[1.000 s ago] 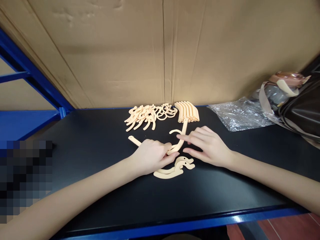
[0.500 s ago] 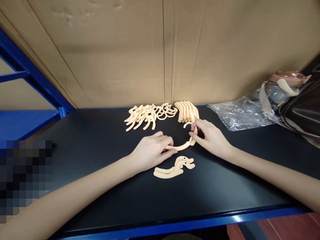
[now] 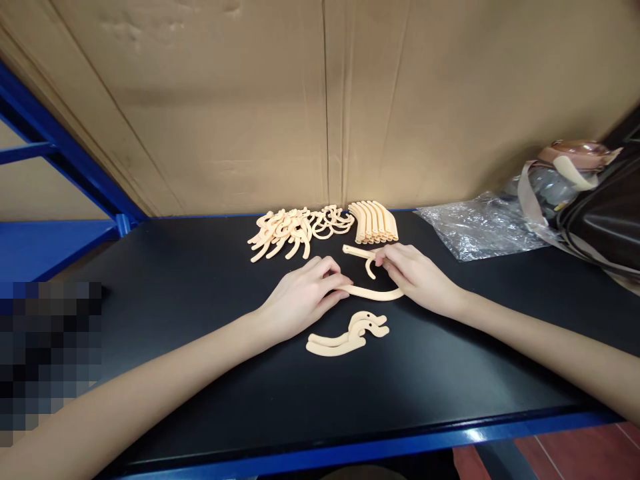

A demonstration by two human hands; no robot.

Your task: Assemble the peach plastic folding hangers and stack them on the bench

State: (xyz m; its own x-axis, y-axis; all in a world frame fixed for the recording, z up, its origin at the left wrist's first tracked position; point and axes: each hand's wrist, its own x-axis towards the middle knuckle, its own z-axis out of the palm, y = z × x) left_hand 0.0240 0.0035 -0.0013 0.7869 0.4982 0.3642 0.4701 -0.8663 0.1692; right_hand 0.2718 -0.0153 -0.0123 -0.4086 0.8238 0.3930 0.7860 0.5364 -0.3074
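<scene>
Pinched in my left hand (image 3: 305, 297) is the left end of a curved beige strip (image 3: 375, 293), low over the black table. My right hand (image 3: 417, 273) grips a beige piece with a straight arm (image 3: 357, 251) pointing left and a small hook (image 3: 370, 269) below it. The strip's right end runs under my right hand, where the joint is hidden. Nearer the front lie two overlapping beige curved pieces (image 3: 340, 343), each with a dark hole, touching neither hand.
At the back are a loose heap of beige curved pieces (image 3: 285, 230), some ring-like pieces (image 3: 333, 221) and a neat stack of bent strips (image 3: 374, 222). Clear plastic wrap (image 3: 480, 227) and a strapped bottle (image 3: 560, 180) stand right. A cardboard wall (image 3: 225, 113) rises behind.
The straight arm has swung from pointing away to pointing left, and the small hook has turned downward. My right hand has shifted slightly over the strip's right end.
</scene>
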